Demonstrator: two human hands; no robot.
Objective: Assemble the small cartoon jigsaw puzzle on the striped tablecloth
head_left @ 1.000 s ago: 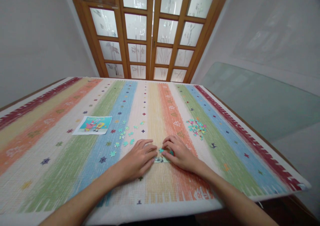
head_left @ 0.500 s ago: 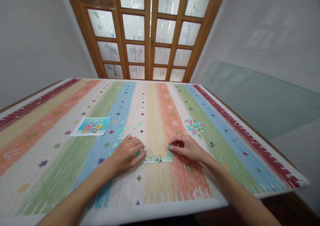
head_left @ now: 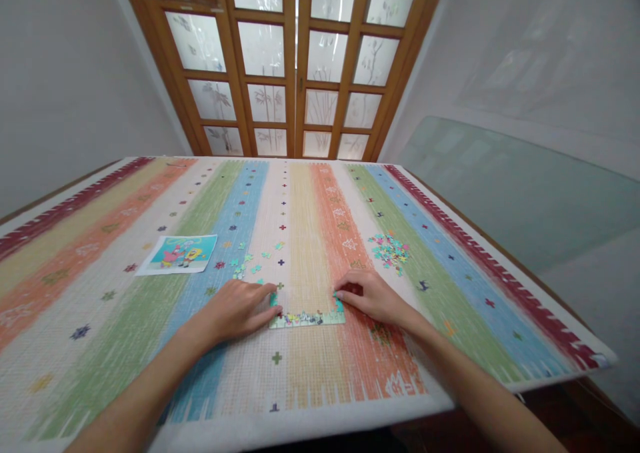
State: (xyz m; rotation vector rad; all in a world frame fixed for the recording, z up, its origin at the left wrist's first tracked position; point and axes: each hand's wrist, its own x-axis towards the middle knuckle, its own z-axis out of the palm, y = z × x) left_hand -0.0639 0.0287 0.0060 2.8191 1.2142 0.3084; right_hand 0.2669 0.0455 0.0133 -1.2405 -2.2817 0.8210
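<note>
A partly joined jigsaw puzzle (head_left: 310, 319) lies flat near the table's front, a bottom row with short teal columns rising at both ends. At its left column rests my left hand (head_left: 243, 309), thumb and index finger stretched out and apart, fingertips by the teal pieces. My right hand (head_left: 367, 296) is closed in a pinch at the top of the right column, on a teal puzzle piece (head_left: 338, 295) partly covered by the fingers. Several loose teal pieces (head_left: 243, 263) lie beyond my left hand. A heap of mixed pieces (head_left: 391, 251) sits beyond my right hand.
A printed cartoon picture (head_left: 179, 255) lies at the left on the striped tablecloth (head_left: 305, 226). Wooden doors with glass panes (head_left: 270, 103) stand behind the table. A pale green glass panel (head_left: 525, 186) leans on the right wall.
My left hand has drawn back a little to the left and its index finger has straightened, uncovering the puzzle's left column. My right hand stays at the right column.
</note>
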